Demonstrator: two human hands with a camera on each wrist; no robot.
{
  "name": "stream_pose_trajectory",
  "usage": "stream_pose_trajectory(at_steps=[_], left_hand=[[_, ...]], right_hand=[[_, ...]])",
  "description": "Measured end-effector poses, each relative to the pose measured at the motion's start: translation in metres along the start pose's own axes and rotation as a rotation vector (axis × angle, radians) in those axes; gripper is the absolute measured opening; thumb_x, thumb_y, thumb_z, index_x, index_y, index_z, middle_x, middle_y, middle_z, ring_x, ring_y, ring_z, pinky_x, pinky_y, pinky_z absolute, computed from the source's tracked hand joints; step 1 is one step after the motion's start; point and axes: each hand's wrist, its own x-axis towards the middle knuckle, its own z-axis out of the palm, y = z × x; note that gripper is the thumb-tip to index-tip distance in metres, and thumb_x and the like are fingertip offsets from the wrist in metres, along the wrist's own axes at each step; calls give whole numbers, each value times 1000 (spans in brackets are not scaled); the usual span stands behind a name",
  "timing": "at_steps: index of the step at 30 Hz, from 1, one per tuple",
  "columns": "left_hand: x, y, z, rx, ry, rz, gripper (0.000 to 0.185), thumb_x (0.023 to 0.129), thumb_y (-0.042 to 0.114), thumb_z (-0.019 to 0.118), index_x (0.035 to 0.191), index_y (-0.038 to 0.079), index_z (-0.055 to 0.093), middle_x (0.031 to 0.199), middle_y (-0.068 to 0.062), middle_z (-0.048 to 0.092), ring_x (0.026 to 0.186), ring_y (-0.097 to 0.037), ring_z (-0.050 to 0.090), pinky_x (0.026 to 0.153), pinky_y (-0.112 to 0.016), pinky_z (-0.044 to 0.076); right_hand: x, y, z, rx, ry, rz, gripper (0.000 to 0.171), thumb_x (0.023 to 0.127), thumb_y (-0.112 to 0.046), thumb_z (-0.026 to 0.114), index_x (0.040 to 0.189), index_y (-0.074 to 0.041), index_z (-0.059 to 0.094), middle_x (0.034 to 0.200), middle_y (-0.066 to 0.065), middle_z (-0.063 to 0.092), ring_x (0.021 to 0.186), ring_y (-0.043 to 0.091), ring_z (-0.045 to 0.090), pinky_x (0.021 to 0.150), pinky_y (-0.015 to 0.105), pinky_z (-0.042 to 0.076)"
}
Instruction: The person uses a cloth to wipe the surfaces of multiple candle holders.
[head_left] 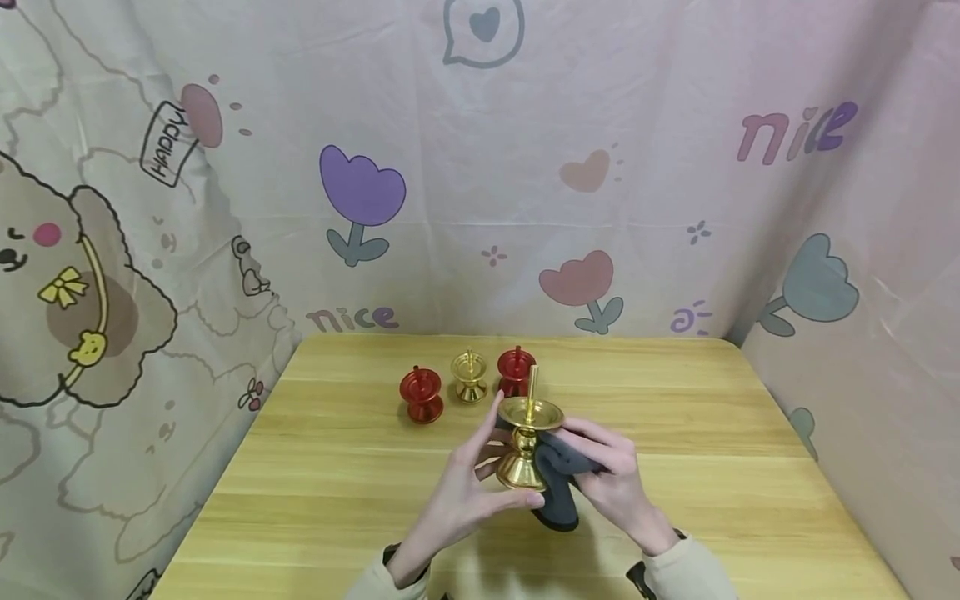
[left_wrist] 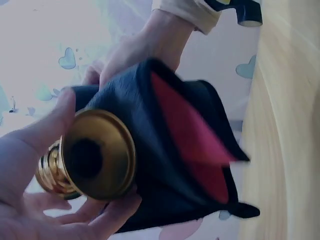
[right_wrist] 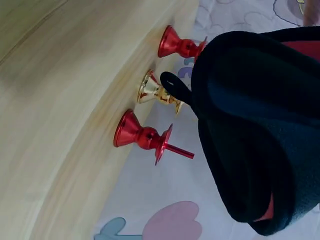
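My left hand holds a shiny gold candlestick upright above the table, fingers and thumb around its foot and stem. It has a shallow dish and a thin tube on top. In the left wrist view the candlestick's round underside shows a dark hollow. A dark grey cloth with black edging is gripped by my right hand and lies against the candlestick's right side. The cloth's red-pink inner side shows in the left wrist view. Folds of cloth hide my right fingers in the right wrist view.
Behind my hands stand a red candlestick, a smaller gold candlestick and another red candlestick, partly covered by the held one. The wooden table meets a printed curtain at the back and sides.
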Motion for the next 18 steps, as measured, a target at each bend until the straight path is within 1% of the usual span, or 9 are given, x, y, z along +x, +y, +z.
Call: stream_pose_trajectory(at_steps=[2,5,7,9,11,12,14,18], left_hand=[[1,-1,0,-17,9,3,116,74,14,90,162,34,16,125,-15,63,111,-23,66,97,-27,57],[3,-5,0,-57,-1,23,113,76,10,88,162,30,17,120,-19,62,107,-18,66,98,-30,57],[3,-6,-1,-77,-11,35,112,77,7,86,162,28,17,119,-20,62,106,-16,67,99,-31,56],[3,-8,-1,-80,-14,48,110,79,7,85,162,28,17,120,-19,63,108,-16,68,102,-32,55],[2,-8,-1,-63,-1,61,107,81,8,83,162,29,17,121,-15,67,110,-17,69,104,-32,53],[2,-9,0,-45,16,65,105,81,9,83,162,31,18,121,-13,68,111,-17,69,105,-31,52],[2,-9,2,7,57,84,103,82,13,83,162,30,20,122,-8,72,113,-17,68,107,-32,51],[1,-11,7,103,149,132,103,81,15,84,162,20,20,120,-7,74,112,-21,69,106,-37,52]], right_hand=[[0,0,0,19,-2,43,18,90,8,66,106,8,75,109,20,74,110,11,70,96,19,55],[0,-1,-2,75,5,135,35,75,24,67,105,8,75,112,12,76,108,8,70,94,19,56],[0,-3,-4,90,0,197,47,66,30,66,105,7,75,114,5,75,108,6,70,95,18,56],[1,-4,-5,92,-6,252,49,65,31,67,105,6,76,115,-1,75,108,4,70,95,18,55],[2,-5,-6,89,-5,291,47,66,29,69,105,5,76,116,-5,74,108,3,70,95,17,55],[2,-6,-5,85,-4,291,46,67,29,69,105,5,76,115,-4,74,108,4,70,95,17,55],[2,-5,-4,58,-3,252,44,67,28,69,105,6,76,113,3,76,109,5,70,96,18,55],[1,-5,0,-36,-28,103,42,71,23,67,108,7,75,107,23,74,111,12,70,98,20,55]])
